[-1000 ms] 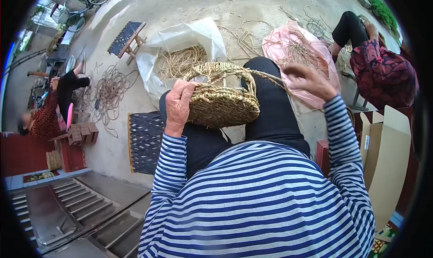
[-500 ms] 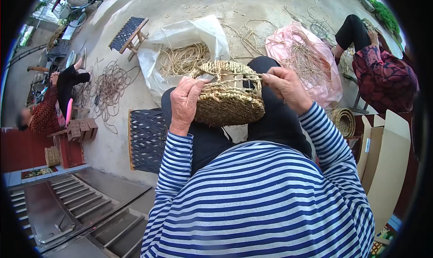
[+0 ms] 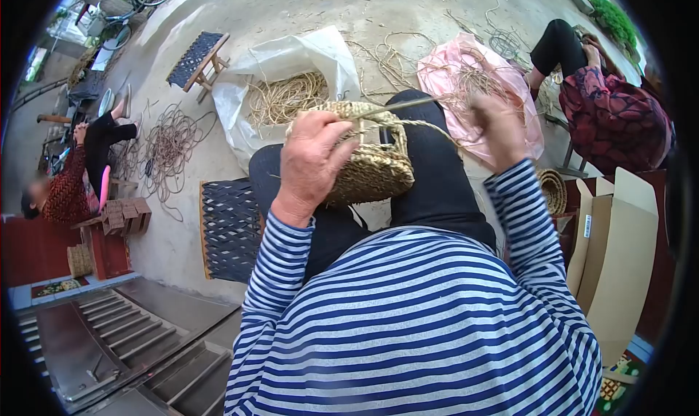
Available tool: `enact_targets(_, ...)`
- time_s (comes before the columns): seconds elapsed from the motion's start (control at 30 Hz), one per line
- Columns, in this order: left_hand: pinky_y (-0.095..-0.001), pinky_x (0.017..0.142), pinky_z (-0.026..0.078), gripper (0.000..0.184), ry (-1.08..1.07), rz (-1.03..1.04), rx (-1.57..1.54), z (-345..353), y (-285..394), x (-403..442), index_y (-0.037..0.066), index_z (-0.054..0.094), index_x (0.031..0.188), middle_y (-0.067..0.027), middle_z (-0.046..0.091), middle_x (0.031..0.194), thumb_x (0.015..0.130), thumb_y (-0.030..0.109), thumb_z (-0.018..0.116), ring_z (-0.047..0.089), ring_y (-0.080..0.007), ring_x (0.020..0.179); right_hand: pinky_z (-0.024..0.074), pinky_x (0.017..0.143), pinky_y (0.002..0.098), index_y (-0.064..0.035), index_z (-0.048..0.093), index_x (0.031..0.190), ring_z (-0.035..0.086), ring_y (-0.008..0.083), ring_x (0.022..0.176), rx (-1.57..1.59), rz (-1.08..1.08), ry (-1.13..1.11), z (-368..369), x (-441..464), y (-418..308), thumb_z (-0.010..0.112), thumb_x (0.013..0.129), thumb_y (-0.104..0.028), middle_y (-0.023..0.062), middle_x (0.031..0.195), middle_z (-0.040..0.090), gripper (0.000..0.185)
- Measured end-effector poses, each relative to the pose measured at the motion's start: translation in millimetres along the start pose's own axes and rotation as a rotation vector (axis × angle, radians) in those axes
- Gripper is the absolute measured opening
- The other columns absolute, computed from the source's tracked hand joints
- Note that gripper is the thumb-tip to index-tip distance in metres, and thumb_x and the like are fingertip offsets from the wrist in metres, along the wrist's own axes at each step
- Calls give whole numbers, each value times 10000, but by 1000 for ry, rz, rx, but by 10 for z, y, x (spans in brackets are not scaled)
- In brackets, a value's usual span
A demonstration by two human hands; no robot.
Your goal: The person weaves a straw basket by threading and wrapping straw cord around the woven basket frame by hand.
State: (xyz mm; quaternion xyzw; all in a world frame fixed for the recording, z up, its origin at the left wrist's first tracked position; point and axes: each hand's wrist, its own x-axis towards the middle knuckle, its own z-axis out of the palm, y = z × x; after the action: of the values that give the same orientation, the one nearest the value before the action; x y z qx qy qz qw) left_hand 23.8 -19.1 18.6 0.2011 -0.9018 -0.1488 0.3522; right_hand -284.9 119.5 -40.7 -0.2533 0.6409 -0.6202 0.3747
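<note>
A small woven straw basket (image 3: 370, 179) rests on my lap, its solid braided base towards me and an open lattice rim on the far side. My left hand (image 3: 309, 161) is closed on the basket's left side, thumb and fingers over the rim; the part under the fingers is hidden. From the rim a straight straw strand (image 3: 411, 103) stretches right towards my right hand (image 3: 499, 128), which is raised and blurred, its fingers drawn together at the strand's end. A twisted cord (image 3: 431, 127) curves loosely off the basket's right side.
A white sack (image 3: 338, 48) and a pink sack (image 3: 524, 117) of straw lie ahead. Woven stools (image 3: 231, 230) stand left, a cardboard box (image 3: 619, 248) right. One person (image 3: 611, 117) sits on the right, another (image 3: 62, 172) on the left.
My right hand has moved right and slightly up, away from the basket, with the strand now drawn out straight. My left hand has shifted further over the rim.
</note>
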Motion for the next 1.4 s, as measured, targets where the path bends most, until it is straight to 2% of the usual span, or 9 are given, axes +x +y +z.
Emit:
enact_targets(0.17, -348, 752, 502, 202, 8, -38, -67, 17, 24, -27, 43, 693, 949, -86, 655, 939, 783, 152, 734, 620, -262, 873, 333, 487, 213, -91, 674, 973, 399, 56, 516, 600, 47, 677, -2522, 436, 770, 616, 948, -207, -14, 756, 577, 132)
enact_targets(0.27, -342, 755, 501, 178, -57, -78, -174, 20, -10, -6, 35, 697, 926, -82, 659, 924, 785, 138, 730, 619, -259, 869, 500, 754, 264, 36, 617, 1187, 634, 169, 842, -530, 44, 849, -2931, 323, 1143, 596, 938, -197, 124, 1051, 681, 342)
enact_targets(0.57, -320, 776, 470, 162, -230, -142, -376, -81, -22, 84, 23, 706, 911, -82, 639, 889, 769, 99, 721, 592, -232, 868, 350, 1086, 424, -69, 558, 1279, 485, 297, 1259, -759, -916, -239, 681, 75, -287, 724, 757, -116, 119, 1303, 563, 549)
enact_targets(0.83, -315, 771, 470, 142, -198, -169, -365, -76, -62, 55, 24, 701, 891, -76, 641, 872, 773, 99, 725, 596, -226, 850, 457, 881, 389, -87, 589, 1000, 613, 265, 887, -1107, -1068, -552, 1308, 225, -405, 711, 816, -257, 73, 958, 622, 278)
enact_targets(1.03, -302, 737, 476, 140, -157, -231, -431, -47, -132, 69, 10, 697, 884, -74, 644, 859, 777, 95, 729, 606, -209, 836, 496, 671, 280, -27, 670, 910, 609, 178, 699, -431, -419, -450, -15, 459, -290, 627, 900, -133, 33, 720, 597, 115)
enact_targets(1.07, -303, 737, 476, 141, -158, -242, -436, -46, -148, 69, 9, 696, 885, -75, 645, 860, 779, 97, 728, 608, -210, 834, 476, 668, 241, -19, 665, 950, 562, 115, 649, -945, -1140, -162, -622, 655, -211, 578, 945, -153, 26, 745, 603, 160)
enact_targets(1.17, -306, 739, 478, 145, -166, -266, -443, -57, -151, 77, 6, 695, 886, -79, 650, 864, 781, 100, 725, 613, -215, 832, 249, 393, 196, -100, 581, 1162, 346, 32, 481, 683, -238, 282, -2864, 818, 295, 529, 993, -197, -68, 650, 452, 202)
enact_targets(1.3, -314, 749, 479, 146, -179, -240, -425, 18, -150, 110, 3, 693, 889, -91, 661, 872, 786, 103, 721, 618, -225, 838, 433, 508, 266, -54, 654, 1099, 565, 105, 614, -369, 204, 462, -2583, 665, 521, 680, 866, -274, 30, 796, 627, 321)
enact_targets(1.4, -316, 764, 476, 143, -202, -274, -452, 19, -132, 139, 3, 690, 892, -95, 665, 872, 789, 98, 716, 620, -229, 840, 441, 990, 369, -14, 552, 1279, 590, 320, 1111, -1066, -548, 331, -1136, 710, 471, 722, 795, -191, 192, 1210, 613, 542)
